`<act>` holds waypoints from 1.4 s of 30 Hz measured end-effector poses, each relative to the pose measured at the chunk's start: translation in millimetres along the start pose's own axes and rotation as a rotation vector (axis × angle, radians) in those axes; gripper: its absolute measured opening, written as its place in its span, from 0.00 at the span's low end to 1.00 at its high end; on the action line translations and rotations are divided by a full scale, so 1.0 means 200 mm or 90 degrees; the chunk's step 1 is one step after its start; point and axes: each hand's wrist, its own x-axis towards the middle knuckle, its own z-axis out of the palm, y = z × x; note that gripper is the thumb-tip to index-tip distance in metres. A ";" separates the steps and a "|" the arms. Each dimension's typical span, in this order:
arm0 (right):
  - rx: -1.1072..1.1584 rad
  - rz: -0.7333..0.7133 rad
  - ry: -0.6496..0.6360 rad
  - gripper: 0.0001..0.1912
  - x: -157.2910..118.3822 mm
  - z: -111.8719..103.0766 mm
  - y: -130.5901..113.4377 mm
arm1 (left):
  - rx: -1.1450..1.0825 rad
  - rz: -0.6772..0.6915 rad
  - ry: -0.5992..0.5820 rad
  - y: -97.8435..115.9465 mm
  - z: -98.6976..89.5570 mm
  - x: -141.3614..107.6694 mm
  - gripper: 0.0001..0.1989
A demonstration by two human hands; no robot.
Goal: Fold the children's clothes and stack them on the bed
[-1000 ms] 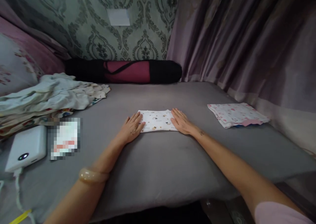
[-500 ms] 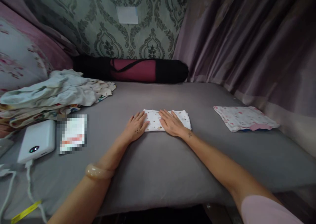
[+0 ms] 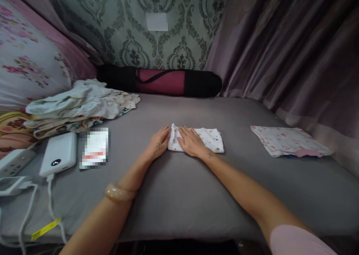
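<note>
A folded white cloth (image 3: 209,139) with small printed figures lies flat on the grey bed sheet. Its left edge stands up in a small ridge. My left hand (image 3: 159,142) rests on its side against that edge, fingers stretched out and close together; its fingertips are partly hidden beside the cloth. Spread flat over the left half of the cloth is my right hand (image 3: 192,140), palm down, covering part of the print.
To the right lies another folded cloth (image 3: 291,139) with pink print. Rumpled clothes (image 3: 81,101) are heaped at the left, near a white power bank (image 3: 59,154), a blurred-out item (image 3: 95,148) and a power strip (image 3: 17,161). A long black and maroon bag (image 3: 159,82) lies along the wall.
My left hand has slid off the top of the cloth to its left edge, which is now raised. The right hand sits nearer that edge. The view has shifted slightly.
</note>
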 end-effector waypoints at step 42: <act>0.033 0.031 -0.012 0.31 -0.12 -0.07 0.10 | 0.221 0.097 -0.101 0.12 0.04 -0.04 0.28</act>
